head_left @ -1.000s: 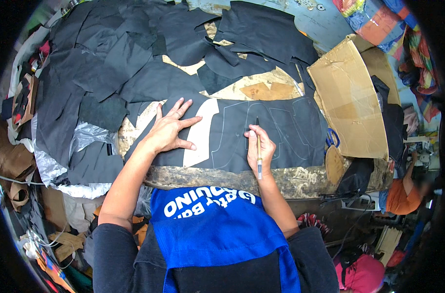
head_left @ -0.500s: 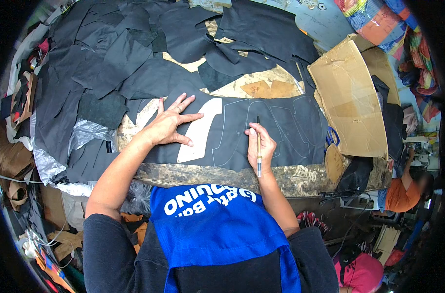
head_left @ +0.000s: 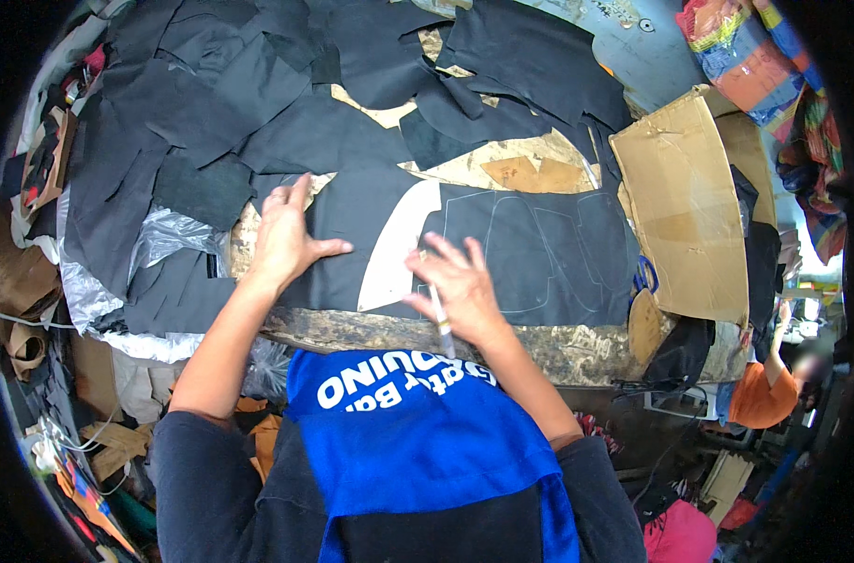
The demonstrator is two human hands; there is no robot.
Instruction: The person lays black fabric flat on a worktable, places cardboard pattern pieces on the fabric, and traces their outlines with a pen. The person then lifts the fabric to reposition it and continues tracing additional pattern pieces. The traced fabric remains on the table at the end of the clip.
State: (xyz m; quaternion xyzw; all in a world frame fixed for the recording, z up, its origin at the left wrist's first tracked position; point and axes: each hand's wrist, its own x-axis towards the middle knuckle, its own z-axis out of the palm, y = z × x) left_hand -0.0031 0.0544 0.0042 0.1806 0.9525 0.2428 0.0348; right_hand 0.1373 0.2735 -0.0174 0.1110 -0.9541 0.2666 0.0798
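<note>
A pale, curved pattern piece point(head_left: 396, 251) rests on a sheet of black leather point(head_left: 567, 258). Thin light outlines are drawn on the leather to its right. My left hand point(head_left: 288, 239) is at the left of the pattern piece, fingers and thumb spread over the leather, apart from the piece. My right hand point(head_left: 462, 293) is by the pattern's right edge, its fingers half spread. A slim pen point(head_left: 440, 319) sits in that hand, pointing back toward me and blurred. Whether the right fingertips touch the pattern piece, I cannot tell.
Black leather scraps point(head_left: 211, 84) cover the far and left side of the worn wooden work surface point(head_left: 380, 328). A cardboard box point(head_left: 685, 206) stands at the right, with blue-handled scissors point(head_left: 644, 274) beside it. Another person in orange point(head_left: 763, 394) is at the far right.
My left hand has come off the pattern piece and shifted left. My right hand has moved left from the drawn outlines to the pattern's edge, the pen now tipped back in its fingers.
</note>
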